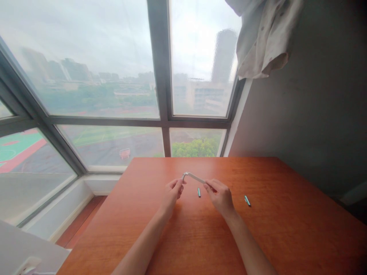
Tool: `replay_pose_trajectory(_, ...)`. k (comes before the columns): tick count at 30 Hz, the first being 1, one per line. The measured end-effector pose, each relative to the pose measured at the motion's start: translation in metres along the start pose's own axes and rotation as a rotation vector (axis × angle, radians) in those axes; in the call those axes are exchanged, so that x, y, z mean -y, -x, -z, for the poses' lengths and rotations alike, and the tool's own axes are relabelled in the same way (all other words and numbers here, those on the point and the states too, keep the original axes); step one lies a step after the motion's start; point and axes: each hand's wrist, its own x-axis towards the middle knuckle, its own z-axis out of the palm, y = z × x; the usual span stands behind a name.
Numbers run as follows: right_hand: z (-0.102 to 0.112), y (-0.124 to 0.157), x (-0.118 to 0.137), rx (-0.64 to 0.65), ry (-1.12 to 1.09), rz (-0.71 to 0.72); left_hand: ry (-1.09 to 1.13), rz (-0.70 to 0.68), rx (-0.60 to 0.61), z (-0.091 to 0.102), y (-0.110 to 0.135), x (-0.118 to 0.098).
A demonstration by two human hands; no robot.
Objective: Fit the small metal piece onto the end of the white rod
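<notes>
Strip (pixel 195 177) seemingly pinched in right hand (pixel 220 195).

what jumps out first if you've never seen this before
The left hand and right hand pinch the two ends of a thin pale bent piece over the orange wooden table. A small teal cylinder lies between the hands, a second teal cylinder right of them. A wide window stands behind.
</notes>
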Motion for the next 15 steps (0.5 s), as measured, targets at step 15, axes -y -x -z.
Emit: replay_pose_trajectory(15,0.0004,0.0003,0.0021,-0.002,-0.012,-0.005,-0.008,-0.007,0.019,0.0010,-0.0019,0.0022)
